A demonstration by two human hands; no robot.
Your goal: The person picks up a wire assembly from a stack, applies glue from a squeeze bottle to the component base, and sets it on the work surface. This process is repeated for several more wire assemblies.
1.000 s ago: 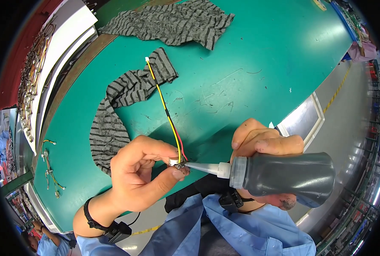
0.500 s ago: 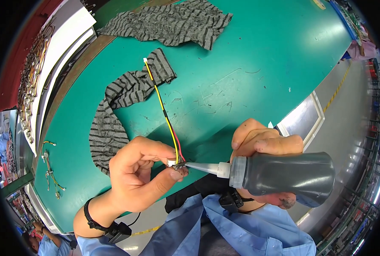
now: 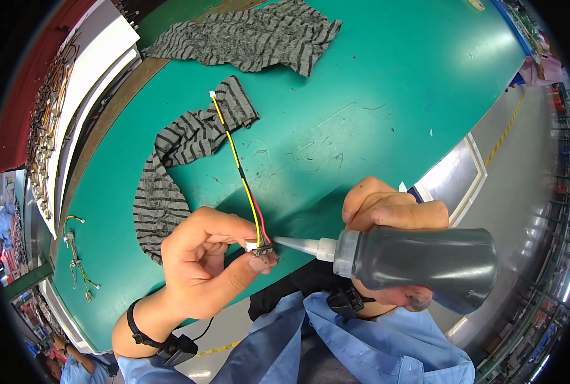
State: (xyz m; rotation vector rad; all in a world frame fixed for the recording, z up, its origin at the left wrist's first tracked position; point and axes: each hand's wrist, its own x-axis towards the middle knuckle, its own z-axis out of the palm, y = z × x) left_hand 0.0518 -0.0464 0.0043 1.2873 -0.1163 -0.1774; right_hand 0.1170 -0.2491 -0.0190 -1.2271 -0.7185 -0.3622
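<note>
Between the thumb and fingers of my left hand [image 3: 211, 262] is a small electronic part [image 3: 259, 247] with a pale body and a dark edge. Yellow, black and red wires [image 3: 241, 170] run up from it, ending in a white connector [image 3: 213, 94]. My right hand [image 3: 394, 208] is wrapped round a dark squeeze bottle [image 3: 429, 262] lying sideways in the grip. Its tapered nozzle [image 3: 298, 245] points left at the part, with a slight gap between tip and part. The bottle hides some of my right fingers.
Grey-and-black striped cloth sleeves [image 3: 163, 185] lie on the green table [image 3: 336, 128], with a larger striped cloth [image 3: 253, 38] at the back. Small wired parts [image 3: 75, 262] sit near the left edge. White boards [image 3: 99, 57] with many wired parts stand at far left.
The bottle's nozzle has drawn slightly back from the part, leaving a small gap. My left hand still holds the part, shifted a little to the left.
</note>
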